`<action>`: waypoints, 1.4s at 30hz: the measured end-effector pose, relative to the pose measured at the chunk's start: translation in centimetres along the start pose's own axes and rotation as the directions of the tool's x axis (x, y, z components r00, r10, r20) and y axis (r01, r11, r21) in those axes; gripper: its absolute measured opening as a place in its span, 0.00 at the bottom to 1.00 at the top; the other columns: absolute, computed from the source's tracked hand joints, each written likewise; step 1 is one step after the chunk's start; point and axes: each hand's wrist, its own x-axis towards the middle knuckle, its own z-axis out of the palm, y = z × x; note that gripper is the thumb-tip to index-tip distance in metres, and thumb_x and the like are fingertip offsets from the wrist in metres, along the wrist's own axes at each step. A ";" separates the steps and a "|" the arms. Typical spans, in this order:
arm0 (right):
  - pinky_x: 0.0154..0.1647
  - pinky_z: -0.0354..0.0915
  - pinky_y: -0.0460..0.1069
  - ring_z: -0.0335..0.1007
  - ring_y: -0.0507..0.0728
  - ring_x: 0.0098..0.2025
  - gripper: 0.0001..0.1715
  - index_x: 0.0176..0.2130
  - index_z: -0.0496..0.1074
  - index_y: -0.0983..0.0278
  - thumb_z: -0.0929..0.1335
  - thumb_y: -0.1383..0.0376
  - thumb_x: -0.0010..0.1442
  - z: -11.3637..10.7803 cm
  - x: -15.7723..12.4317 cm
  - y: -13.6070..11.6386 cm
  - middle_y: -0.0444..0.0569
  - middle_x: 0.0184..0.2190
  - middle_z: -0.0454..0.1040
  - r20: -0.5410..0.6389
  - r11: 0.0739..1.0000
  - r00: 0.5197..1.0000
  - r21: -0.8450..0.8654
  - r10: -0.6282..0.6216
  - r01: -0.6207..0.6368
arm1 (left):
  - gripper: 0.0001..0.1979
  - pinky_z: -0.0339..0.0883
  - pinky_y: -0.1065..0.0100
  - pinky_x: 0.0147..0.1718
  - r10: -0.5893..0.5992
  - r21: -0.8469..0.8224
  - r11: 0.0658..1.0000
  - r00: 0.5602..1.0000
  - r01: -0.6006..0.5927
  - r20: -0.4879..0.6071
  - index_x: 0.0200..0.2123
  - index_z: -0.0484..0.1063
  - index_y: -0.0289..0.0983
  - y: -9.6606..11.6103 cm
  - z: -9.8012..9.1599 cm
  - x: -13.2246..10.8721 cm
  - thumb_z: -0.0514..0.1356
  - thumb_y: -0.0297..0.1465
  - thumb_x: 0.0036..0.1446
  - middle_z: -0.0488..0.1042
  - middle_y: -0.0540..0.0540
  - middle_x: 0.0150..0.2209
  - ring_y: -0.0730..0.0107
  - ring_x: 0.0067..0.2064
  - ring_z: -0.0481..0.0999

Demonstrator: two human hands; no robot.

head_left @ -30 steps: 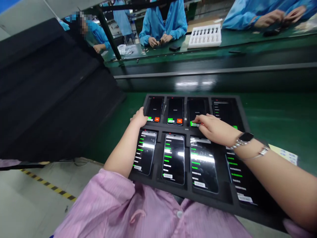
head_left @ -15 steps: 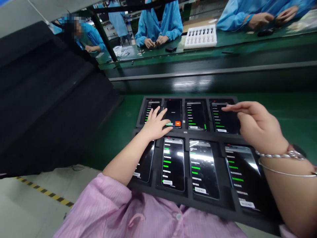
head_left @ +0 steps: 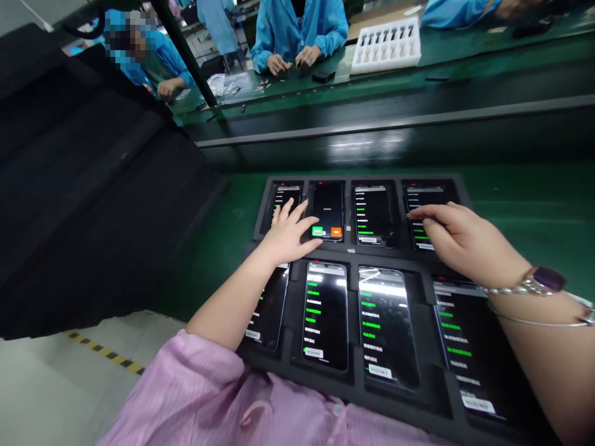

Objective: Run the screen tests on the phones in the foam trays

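Observation:
A black foam tray (head_left: 352, 255) holds two rows of lit phones on the green bench. My left hand (head_left: 288, 234) lies open with fingers spread over the far-left phone (head_left: 281, 197) of the back row, its thumb near the second phone (head_left: 328, 210), which shows a green and an orange button. My right hand (head_left: 458, 238) is open too, fingers stretched out over the far-right back-row phone (head_left: 424, 204). Neither hand holds anything. The front row phones (head_left: 325, 314) show lists of green text.
A stack of black foam sheets (head_left: 93, 179) fills the left side. Beyond a dark conveyor rail, people in blue coats (head_left: 302, 31) work at another green bench with a white slotted tray (head_left: 385, 46). Yellow-black floor tape (head_left: 105, 356) runs at lower left.
My left hand moved from the tray's left edge onto the far-left back-row phone. My right hand moved from the third back-row phone to the fourth one. Two back-row screens switched to green lists.

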 end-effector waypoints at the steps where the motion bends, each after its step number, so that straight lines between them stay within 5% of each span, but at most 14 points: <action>1: 0.72 0.56 0.65 0.75 0.66 0.55 0.24 0.49 0.76 0.61 0.58 0.55 0.66 0.3 0.1 0.2 0.57 0.49 0.80 0.018 1.000 1.000 -0.012 -0.009 0.010 | 0.27 0.31 0.34 0.74 -0.014 0.010 1.000 1.000 0.014 -0.003 0.65 0.71 0.44 -0.1 0.0 0.0 0.62 0.47 0.67 0.50 0.42 0.78 0.39 0.79 0.36; 7: 0.69 0.58 0.67 0.74 0.69 0.57 0.31 0.53 0.76 0.64 0.56 0.51 0.69 1.4 0.5 1.7 0.59 0.53 0.79 0.078 0.991 0.997 -0.131 0.000 0.010 | 0.28 0.36 0.35 0.74 -0.218 0.052 0.973 0.972 0.223 -0.089 0.67 0.70 0.45 -1.2 -0.7 0.6 0.60 0.48 0.68 0.53 0.42 0.77 0.40 0.78 0.43; 12: 0.56 0.66 0.70 0.71 0.79 0.56 0.41 0.57 0.75 0.71 0.56 0.44 0.68 0.8 0.1 2.8 0.72 0.54 0.75 0.073 0.934 0.983 -0.330 0.170 -0.137 | 0.41 0.46 0.31 0.71 -0.523 0.052 0.849 0.851 0.525 -0.057 0.75 0.55 0.46 -3.4 -1.7 0.0 0.58 0.56 0.65 0.45 0.37 0.78 0.29 0.77 0.45; 17: 0.45 0.67 0.67 0.71 0.80 0.51 0.39 0.55 0.75 0.72 0.59 0.44 0.70 -0.4 0.0 2.2 0.75 0.50 0.74 0.032 0.841 0.954 -0.480 0.299 -0.248 | 0.43 0.53 0.35 0.69 -0.555 0.041 0.827 0.825 0.561 -0.101 0.76 0.52 0.43 -4.3 -2.6 -0.5 0.56 0.55 0.66 0.45 0.33 0.78 0.29 0.75 0.52; 22: 0.54 0.65 0.64 0.69 0.74 0.57 0.34 0.58 0.74 0.73 0.60 0.48 0.73 -3.7 -2.2 -1.7 0.71 0.54 0.74 -0.037 0.859 0.980 -0.475 0.195 -0.189 | 0.37 0.53 0.39 0.70 -0.423 0.015 0.895 0.860 0.445 -0.285 0.73 0.58 0.40 -2.8 -3.8 -2.8 0.58 0.50 0.68 0.49 0.32 0.77 0.37 0.75 0.54; 24: 0.58 0.66 0.62 0.70 0.71 0.59 0.32 0.58 0.73 0.73 0.61 0.49 0.74 -5.3 -4.9 -3.6 0.68 0.54 0.75 -0.178 0.922 0.983 -0.374 0.040 -0.105 | 0.36 0.54 0.40 0.70 -0.271 0.000 0.957 0.893 0.290 -0.360 0.72 0.61 0.40 -1.5 -4.4 -5.5 0.59 0.51 0.68 0.53 0.33 0.76 0.39 0.75 0.55; 27: 0.61 0.68 0.61 0.73 0.69 0.58 0.25 0.57 0.74 0.68 0.65 0.52 0.73 -6.0 -10.4 -6.3 0.63 0.52 0.77 -0.356 0.952 0.913 -0.289 -0.201 0.098 | 0.34 0.52 0.41 0.71 -0.007 0.045 0.999 0.921 0.026 -0.388 0.69 0.64 0.43 1.0 -4.6 -11.1 0.58 0.54 0.68 0.56 0.36 0.75 0.43 0.74 0.57; 32: 0.66 0.65 0.68 0.73 0.70 0.57 0.16 0.54 0.72 0.67 0.69 0.61 0.70 -1.4 -17.7 -9.2 0.62 0.50 0.76 -0.332 0.939 0.879 -0.110 -0.343 0.325 | 0.28 0.48 0.40 0.73 0.193 0.075 0.981 0.912 -0.178 -0.361 0.67 0.65 0.41 4.5 -0.3 -18.2 0.58 0.48 0.71 0.60 0.34 0.73 0.45 0.75 0.57; 37: 0.67 0.61 0.73 0.71 0.70 0.59 0.15 0.55 0.71 0.64 0.68 0.63 0.71 2.9 -19.6 -9.7 0.60 0.53 0.75 -0.262 0.960 0.925 -0.016 -0.274 0.280 | 0.24 0.53 0.38 0.71 0.148 0.048 0.989 0.898 -0.141 -0.415 0.64 0.69 0.37 5.3 4.5 -19.0 0.58 0.43 0.71 0.64 0.32 0.70 0.43 0.74 0.57; 42: 0.68 0.58 0.74 0.72 0.68 0.55 0.12 0.53 0.73 0.63 0.67 0.63 0.71 3.8 -20.0 -9.8 0.57 0.50 0.75 -0.200 0.953 0.931 -0.074 -0.304 0.295 | 0.17 0.53 0.37 0.70 0.165 0.063 0.986 0.896 -0.152 -0.412 0.56 0.77 0.39 5.5 4.6 -19.6 0.60 0.41 0.70 0.67 0.34 0.67 0.44 0.69 0.64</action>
